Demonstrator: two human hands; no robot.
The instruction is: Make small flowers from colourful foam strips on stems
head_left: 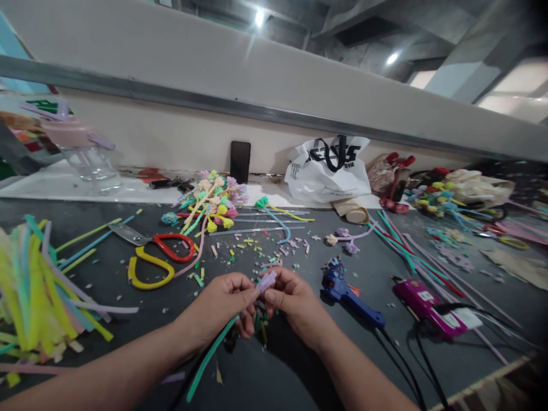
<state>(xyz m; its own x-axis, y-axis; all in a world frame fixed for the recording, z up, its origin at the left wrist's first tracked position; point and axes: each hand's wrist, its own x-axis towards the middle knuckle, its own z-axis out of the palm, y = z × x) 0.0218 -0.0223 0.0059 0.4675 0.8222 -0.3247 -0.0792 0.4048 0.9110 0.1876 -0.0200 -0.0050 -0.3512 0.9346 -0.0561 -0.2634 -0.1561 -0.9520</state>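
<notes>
Both hands meet low in the middle of the view, over the dark table. My left hand [229, 297] is closed, its thumb and fingers pinching a small lilac pipe-cleaner flower [266, 282]. From under that hand a green pipe-cleaner stem [209, 359] runs down toward me; whether it joins the flower is hidden. My right hand [291, 299] pinches the flower's other side between thumb and forefinger. Red-and-yellow scissors [160, 257] lie open to the left of the hands. A blue glue gun [351, 294] rests to their right, its cord trailing toward me.
Cut pipe cleaners [34, 285] are heaped at left. Finished flowers [214, 200] lie behind the hands among scattered clippings. Along the back stand a water bottle [81, 148], a phone [240, 161] and a white bag [327, 171]. A magenta glue gun [432, 305] with cords lies at right.
</notes>
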